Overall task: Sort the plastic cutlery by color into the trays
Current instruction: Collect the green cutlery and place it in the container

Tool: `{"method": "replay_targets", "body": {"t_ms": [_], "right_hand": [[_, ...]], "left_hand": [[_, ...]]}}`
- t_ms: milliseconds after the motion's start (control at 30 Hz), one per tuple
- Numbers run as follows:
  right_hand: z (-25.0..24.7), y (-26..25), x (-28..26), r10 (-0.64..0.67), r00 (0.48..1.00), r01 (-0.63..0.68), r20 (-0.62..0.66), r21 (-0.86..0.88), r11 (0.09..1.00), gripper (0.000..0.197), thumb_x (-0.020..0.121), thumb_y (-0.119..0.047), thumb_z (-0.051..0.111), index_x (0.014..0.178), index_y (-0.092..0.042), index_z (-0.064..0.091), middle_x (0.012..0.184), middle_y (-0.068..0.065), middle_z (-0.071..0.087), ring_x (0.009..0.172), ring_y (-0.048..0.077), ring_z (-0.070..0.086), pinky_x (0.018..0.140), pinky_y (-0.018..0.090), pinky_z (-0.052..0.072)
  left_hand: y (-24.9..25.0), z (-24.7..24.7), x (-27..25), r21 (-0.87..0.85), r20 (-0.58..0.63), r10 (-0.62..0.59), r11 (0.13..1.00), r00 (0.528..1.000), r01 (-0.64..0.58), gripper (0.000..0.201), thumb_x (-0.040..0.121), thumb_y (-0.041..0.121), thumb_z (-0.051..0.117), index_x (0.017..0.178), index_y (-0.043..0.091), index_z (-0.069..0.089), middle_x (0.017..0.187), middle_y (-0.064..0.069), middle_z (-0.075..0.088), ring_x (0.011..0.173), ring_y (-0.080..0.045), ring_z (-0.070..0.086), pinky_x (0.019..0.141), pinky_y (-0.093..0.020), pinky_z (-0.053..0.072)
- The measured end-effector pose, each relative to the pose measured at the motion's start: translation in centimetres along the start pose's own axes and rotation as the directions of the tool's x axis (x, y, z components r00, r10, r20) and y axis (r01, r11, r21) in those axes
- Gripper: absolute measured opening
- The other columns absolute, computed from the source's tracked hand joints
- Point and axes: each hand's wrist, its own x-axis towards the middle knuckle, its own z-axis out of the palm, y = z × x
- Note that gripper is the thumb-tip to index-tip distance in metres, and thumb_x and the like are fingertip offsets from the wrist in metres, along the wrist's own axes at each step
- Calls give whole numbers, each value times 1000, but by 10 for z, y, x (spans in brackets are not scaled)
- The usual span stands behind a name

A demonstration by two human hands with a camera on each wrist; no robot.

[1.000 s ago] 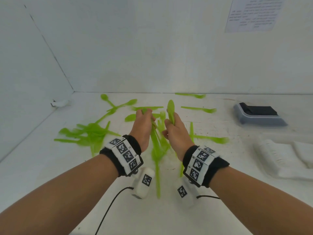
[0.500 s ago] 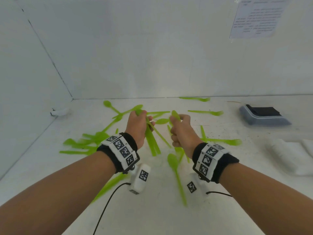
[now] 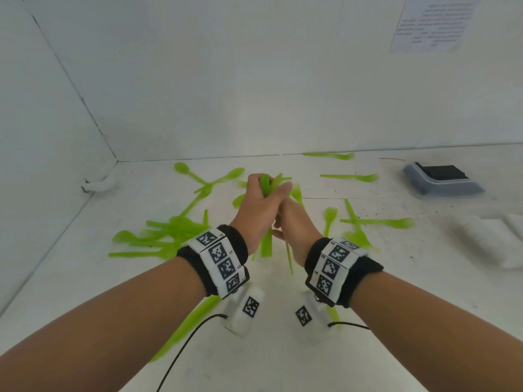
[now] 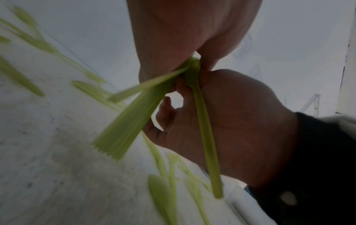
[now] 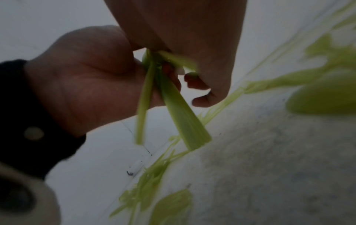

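Bright green plastic cutlery is the only colour loose on the white table. My left hand [image 3: 256, 205] grips a bunch of green cutlery [image 3: 270, 183] upright above the table, heads up and handles [image 4: 127, 126] fanning down. My right hand [image 3: 297, 224] presses against it from the right, fingers curled on the same bunch, with one thin handle [image 4: 206, 137] hanging along its palm. In the right wrist view the bunch [image 5: 185, 121] juts down between both hands. More green pieces lie in a heap [image 3: 169, 236] at the left and singly at the right [image 3: 379, 222].
A grey tray [image 3: 416, 176] holding black pieces stands at the back right. A white tray [image 3: 495, 239], blurred, lies at the right edge. One green piece [image 3: 186, 326] lies near the front under my left forearm. White walls close the back and left.
My hands were apart, each holding green cutlery. They have come together, and the right hand's piece now sits against the left hand's bunch.
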Motion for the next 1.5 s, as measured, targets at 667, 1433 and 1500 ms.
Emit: {"method": "replay_targets", "body": {"t_ms": [667, 1433, 1500], "right_hand": [[36, 5, -16, -169, 899, 213, -403, 67, 975, 30, 91, -35, 69, 112, -28, 49, 94, 3, 48, 81, 17, 54, 76, 38, 49], [-48, -22, -23, -300, 950, 276, 86, -683, 677, 30, 102, -47, 54, 93, -23, 71, 86, -5, 73, 82, 12, 69, 86, 36, 54], [-79, -35, -22, -307, 948, 235, 83, -835, 498, 28, 96, -54, 60, 106, -32, 73, 96, -7, 71, 94, 13, 63, 90, 34, 49]], "left_hand": [[-2, -24, -12, -288, -22, -58, 956, 998, 49, 4, 98, 24, 62, 97, 27, 59, 99, -2, 58, 96, -23, 59, 90, -47, 55], [33, -45, 6, 46, 124, 159, 985, 979, -166, 29, 89, -8, 54, 100, 15, 68, 90, -7, 59, 80, -16, 53, 73, -26, 43], [27, -47, 15, 326, 235, 199, 906, 951, -270, 29, 90, -1, 66, 108, 22, 69, 102, -6, 65, 85, -14, 61, 75, -30, 50]]}}
